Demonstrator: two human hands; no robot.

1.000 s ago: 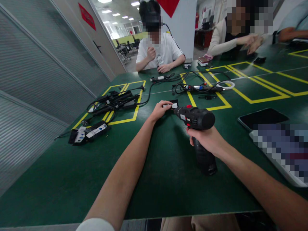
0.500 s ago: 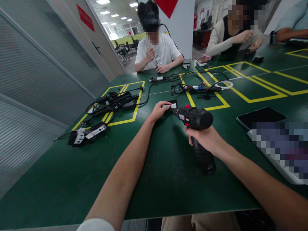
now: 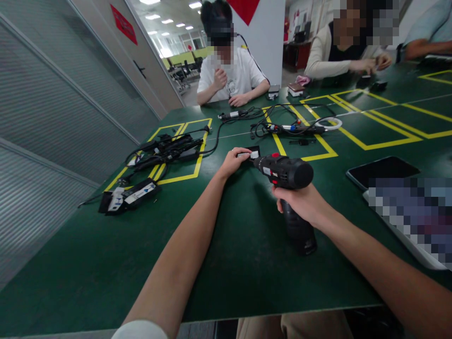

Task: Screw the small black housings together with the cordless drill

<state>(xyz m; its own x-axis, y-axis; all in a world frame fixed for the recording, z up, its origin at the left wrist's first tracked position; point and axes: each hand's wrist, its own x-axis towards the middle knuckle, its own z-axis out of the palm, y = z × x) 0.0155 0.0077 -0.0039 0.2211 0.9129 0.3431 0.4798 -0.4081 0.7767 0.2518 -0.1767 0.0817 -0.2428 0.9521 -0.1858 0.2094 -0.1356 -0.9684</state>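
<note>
My right hand (image 3: 300, 202) is wrapped around the grip of a black cordless drill (image 3: 286, 170) with red accents. The drill lies level, its chuck pointing left and away from me, and the battery end of its handle hangs low over the table. At the chuck's front is a small flat black piece with a white label (image 3: 254, 154), lying on the green table (image 3: 226, 263). My left hand (image 3: 235, 162) grips this piece from the left, fingers bent over its top and partly covering it. The drill's tip is hidden against the piece.
Tangled black cables and tools (image 3: 173, 148) lie left, near a black piece with white labels (image 3: 141, 193). Ahead is a corded screwdriver (image 3: 293, 128). A phone (image 3: 383, 172) and a blurred-screen device (image 3: 406, 226) lie right. Several people sit around the table, marked with yellow tape (image 3: 319, 157).
Both my hands, the drill and the labelled piece stay nearly still. Across the table at the right, a person's hands have come down and closer together near small dark objects.
</note>
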